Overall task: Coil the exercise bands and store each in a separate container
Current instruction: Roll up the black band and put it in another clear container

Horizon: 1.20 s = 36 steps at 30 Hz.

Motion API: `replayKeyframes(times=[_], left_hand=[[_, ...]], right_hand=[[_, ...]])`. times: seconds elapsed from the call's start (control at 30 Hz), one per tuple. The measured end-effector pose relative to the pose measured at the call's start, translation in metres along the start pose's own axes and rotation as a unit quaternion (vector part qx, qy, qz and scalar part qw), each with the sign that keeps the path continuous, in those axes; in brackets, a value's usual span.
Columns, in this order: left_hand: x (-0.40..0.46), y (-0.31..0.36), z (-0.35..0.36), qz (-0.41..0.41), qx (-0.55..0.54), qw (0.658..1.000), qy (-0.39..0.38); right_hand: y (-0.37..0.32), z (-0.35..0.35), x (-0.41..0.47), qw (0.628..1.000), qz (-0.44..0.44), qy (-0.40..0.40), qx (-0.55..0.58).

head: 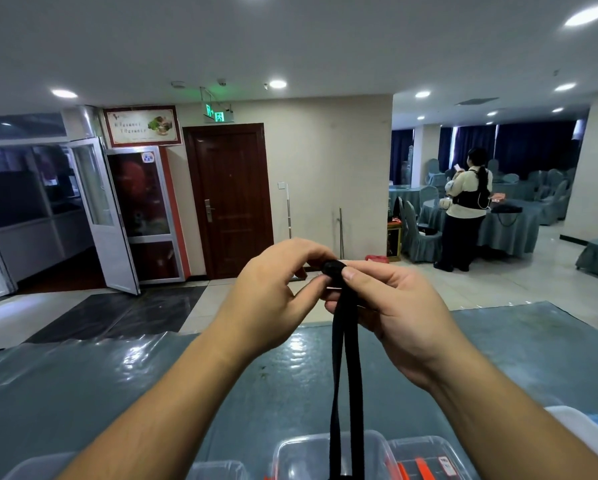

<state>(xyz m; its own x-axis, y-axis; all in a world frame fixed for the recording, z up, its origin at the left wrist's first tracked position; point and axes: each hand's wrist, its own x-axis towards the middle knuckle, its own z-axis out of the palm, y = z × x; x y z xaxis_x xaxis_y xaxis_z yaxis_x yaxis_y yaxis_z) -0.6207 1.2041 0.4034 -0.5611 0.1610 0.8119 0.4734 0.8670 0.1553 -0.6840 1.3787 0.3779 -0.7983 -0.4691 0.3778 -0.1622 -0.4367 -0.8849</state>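
A black exercise band [345, 375] hangs as a long doubled strap from between my two hands, held up over the table. Its top end is rolled into a small tight coil [333, 268]. My left hand [273, 292] pinches the coil from the left with thumb and fingers. My right hand [391, 306] grips it from the right, thumb on top. The strap's lower end drops past the clear containers [311, 452] at the bottom edge. One container [425, 459] holds an orange band.
The table [152, 375] has a shiny blue-grey cover. A white container [581, 424] with something blue sits at the right edge. Another clear tub [38, 465] is at the bottom left. A person [467, 209] stands far off by covered tables and chairs.
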Motion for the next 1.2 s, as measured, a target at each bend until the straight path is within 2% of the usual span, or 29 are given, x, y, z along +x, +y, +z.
replayKeyframes(times=[0.17, 0.27, 0.33, 0.4, 0.47, 0.57, 0.7, 0.83, 0.97, 1.03, 1.13, 1.2], left_hand=[[-0.009, 0.007, 0.021, -0.034, -0.01, 0.992, 0.118], [-0.013, 0.013, 0.035, -0.072, -0.04, 0.981, 0.177], [-0.014, 0.016, 0.041, -0.104, -0.077, 0.974, 0.184], [-0.014, 0.016, 0.041, -0.146, -0.145, 0.967, 0.148], [-0.011, 0.012, 0.038, -0.194, -0.229, 0.948, 0.101], [-0.004, 0.005, 0.034, -0.242, -0.273, 0.927, 0.084], [-0.001, 0.011, 0.042, -0.28, -0.372, 0.874, 0.141], [-0.007, 0.015, 0.052, -0.301, -0.427, 0.832, 0.188], [-0.01, 0.019, 0.063, -0.332, -0.472, 0.786, 0.223], [-0.011, 0.019, 0.067, -0.334, -0.47, 0.785, 0.228], [-0.013, 0.018, 0.066, -0.336, -0.469, 0.793, 0.196], [-0.013, 0.011, 0.06, -0.342, -0.432, 0.819, 0.161]], right_hand=[[0.009, 0.006, 0.001, 0.992, -0.076, 0.093, 0.044], [0.011, 0.009, 0.005, 0.988, -0.102, 0.109, 0.043], [0.01, 0.009, 0.007, 0.987, -0.111, 0.112, 0.028], [0.009, 0.007, 0.009, 0.986, -0.122, 0.112, 0.006], [0.009, 0.003, 0.01, 0.985, -0.123, 0.117, -0.016], [0.011, 0.001, 0.012, 0.985, -0.109, 0.13, -0.016], [0.016, 0.009, 0.015, 0.979, -0.129, 0.158, 0.027], [0.024, 0.013, 0.015, 0.974, -0.137, 0.171, 0.052], [0.029, 0.015, 0.01, 0.98, -0.134, 0.145, 0.032], [0.03, 0.013, 0.011, 0.979, -0.138, 0.147, 0.019], [0.028, 0.006, 0.013, 0.979, -0.141, 0.149, 0.006], [0.025, -0.001, 0.013, 0.98, -0.143, 0.131, -0.032]])
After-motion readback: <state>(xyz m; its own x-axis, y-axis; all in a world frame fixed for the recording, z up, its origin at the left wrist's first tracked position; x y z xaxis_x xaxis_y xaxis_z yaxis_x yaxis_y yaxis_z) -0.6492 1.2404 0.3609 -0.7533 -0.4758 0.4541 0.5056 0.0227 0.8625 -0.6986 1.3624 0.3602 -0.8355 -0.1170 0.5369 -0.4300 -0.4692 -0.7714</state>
